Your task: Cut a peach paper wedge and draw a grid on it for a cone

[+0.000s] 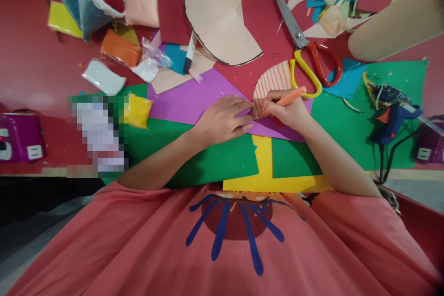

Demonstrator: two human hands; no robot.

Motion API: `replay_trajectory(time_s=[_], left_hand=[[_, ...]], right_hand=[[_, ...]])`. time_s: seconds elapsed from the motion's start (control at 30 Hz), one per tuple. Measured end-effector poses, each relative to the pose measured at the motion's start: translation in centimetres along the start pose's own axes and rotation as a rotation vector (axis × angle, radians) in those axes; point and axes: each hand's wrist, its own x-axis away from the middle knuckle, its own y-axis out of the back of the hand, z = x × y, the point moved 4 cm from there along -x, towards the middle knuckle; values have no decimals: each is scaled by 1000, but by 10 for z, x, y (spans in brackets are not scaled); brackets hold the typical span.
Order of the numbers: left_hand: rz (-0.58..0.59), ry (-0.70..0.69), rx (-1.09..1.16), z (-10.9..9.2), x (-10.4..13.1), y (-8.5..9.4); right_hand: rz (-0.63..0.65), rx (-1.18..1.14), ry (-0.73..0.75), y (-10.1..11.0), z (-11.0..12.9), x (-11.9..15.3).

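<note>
My right hand [286, 108] is closed around an orange marker [293, 96], its tip end down at a small cream paper piece [274, 82] with a rounded edge. Orange stripes cover much of that piece. My left hand [225, 120] lies flat, fingers stretched, with its fingertips at the left edge of the striped paper. Under both hands are a purple sheet [187, 97] and a green sheet [201, 162]. Scissors [300, 41] with one red and one yellow handle lie open just beyond my right hand.
A large cream paper shape [218, 14] with a black outline lies at the back. Packets of coloured clay, such as an orange one [121, 48], sit at left. A blue glue gun [390, 122] rests at right, below paper scraps [333, 0] and a beige cylinder [398, 23].
</note>
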Motion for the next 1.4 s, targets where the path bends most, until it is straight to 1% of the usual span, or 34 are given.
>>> replay_trajectory(time_s=[0.17, 0.27, 0.37, 0.5, 0.57, 0.73, 0.97, 1.23, 1.4], left_hand=[[-20, -19, -24, -1, -1, 1], [-56, -46, -20, -1, -1, 3], [-28, -37, -9, -1, -1, 2], [34, 0, 5, 0, 0, 1], [37, 1, -20, 0, -1, 2], [35, -43, -117, -4, -4, 8], [69, -27, -101, -3, -4, 6], [51, -45, -114, -4, -4, 6], [16, -69, -151, -4, -4, 7]], right_hand=[[22, -7, 12, 1, 2, 0], [10, -82, -12, 4, -1, 0], [-62, -155, -18, 8, -2, 1], [-158, -106, 52, 10, 1, 5], [-147, -75, 68, 8, 2, 6], [-70, -18, 68, 2, 2, 4], [-69, 6, 61, 2, 2, 3], [-66, 0, 84, 1, 2, 3], [-34, 16, 48, 0, 2, 2]])
